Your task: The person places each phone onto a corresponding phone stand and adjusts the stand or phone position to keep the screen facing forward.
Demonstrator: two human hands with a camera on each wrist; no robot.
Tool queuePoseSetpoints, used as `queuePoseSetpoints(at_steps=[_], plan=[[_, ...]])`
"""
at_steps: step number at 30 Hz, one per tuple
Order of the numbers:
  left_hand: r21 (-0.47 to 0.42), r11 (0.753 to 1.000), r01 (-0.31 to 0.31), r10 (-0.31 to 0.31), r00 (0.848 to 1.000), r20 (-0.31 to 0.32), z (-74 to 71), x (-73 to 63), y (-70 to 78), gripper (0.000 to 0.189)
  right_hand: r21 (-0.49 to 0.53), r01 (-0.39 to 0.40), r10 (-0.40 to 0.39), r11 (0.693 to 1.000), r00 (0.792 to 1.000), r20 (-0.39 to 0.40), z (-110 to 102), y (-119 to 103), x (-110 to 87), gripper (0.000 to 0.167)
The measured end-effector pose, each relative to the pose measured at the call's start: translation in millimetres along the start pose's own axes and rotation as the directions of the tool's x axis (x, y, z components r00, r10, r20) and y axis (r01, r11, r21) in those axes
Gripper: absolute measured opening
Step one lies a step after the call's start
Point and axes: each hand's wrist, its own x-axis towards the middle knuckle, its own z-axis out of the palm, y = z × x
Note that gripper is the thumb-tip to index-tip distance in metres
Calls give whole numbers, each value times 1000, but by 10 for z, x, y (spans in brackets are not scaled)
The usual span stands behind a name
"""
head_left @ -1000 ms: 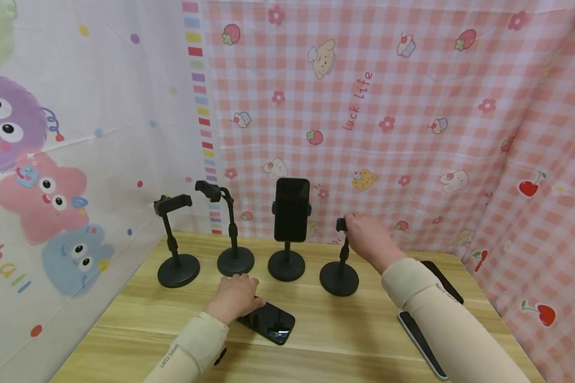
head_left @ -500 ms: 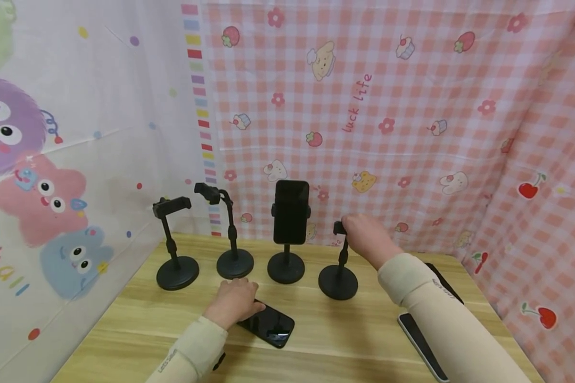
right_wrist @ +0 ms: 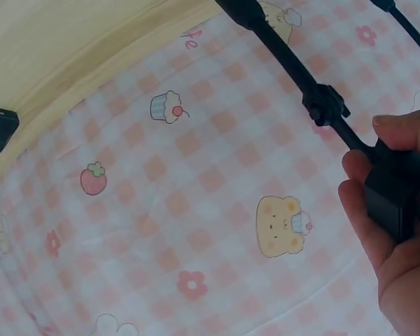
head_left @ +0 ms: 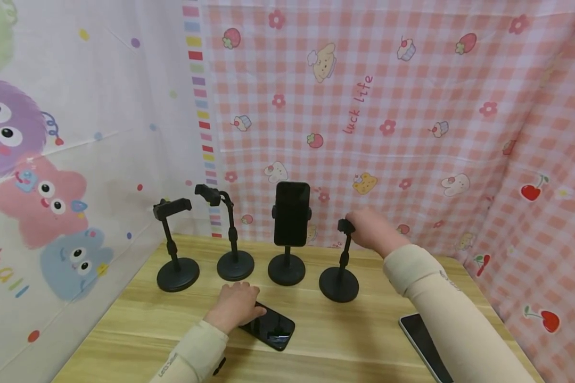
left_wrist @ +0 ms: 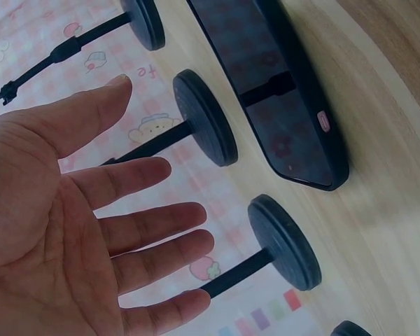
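Note:
My right hand [head_left: 376, 229] grips the clamp head of the rightmost black phone stand [head_left: 339, 284]. In the right wrist view, the thumb and fingers curl round the black clamp [right_wrist: 392, 196] at the end of its stem. My left hand [head_left: 235, 306] hovers by a black phone [head_left: 270, 331] lying face up on the table. The left wrist view shows its fingers [left_wrist: 161, 227] spread and relaxed, holding nothing and apart from the phone. A third stand [head_left: 286, 269] bears an upright phone [head_left: 292, 213] in its clamp.
Two more phone stands [head_left: 178, 274] [head_left: 235, 265] stand at the left with bare clamps. A white-edged phone [head_left: 424, 340] lies at the right, partly under the right sleeve. A dark object's corner [right_wrist: 0, 129] shows in the right wrist view. Patterned cloth [head_left: 412, 106] hangs behind the table.
My right hand has shifted slightly right on the stand, and more of its clamp shows. The black phone at the far right is now hidden by the sleeve. The left hand stays nearly still.

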Motion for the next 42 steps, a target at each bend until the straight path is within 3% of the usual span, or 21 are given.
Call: queuePoseSetpoints(at_steps=[7, 19, 24, 28, 32, 42], plan=[[-17, 1000, 8, -7, 1000, 30, 12, -17, 4, 52, 7, -9, 9, 1000, 1000, -3, 12, 9, 3, 13], [-24, 999, -21, 21, 1000, -15, 31, -35, 15, 50, -14, -33, 33, 999, 999, -7, -23, -6, 1, 5], [-27, 999, -21, 20, 999, -27, -15, -24, 20, 49, -13, -1, 1, 1000, 999, -32, -55, 60, 9, 2], [-27, 999, -20, 20, 1000, -22, -37, -18, 17, 50, -35, 16, -17, 999, 999, -27, -78, 80, 14, 25], [-25, 999, -23, 23, 1000, -4, -37, -4, 13, 51, -9, -23, 24, 1000, 1000, 17, -107, 106, 6, 55], [-34, 999, -20, 21, 1000, 14, -24, -12, -6, 50, 85, -126, 114, 988, 984, 137, -144, 285, -124, 85]])
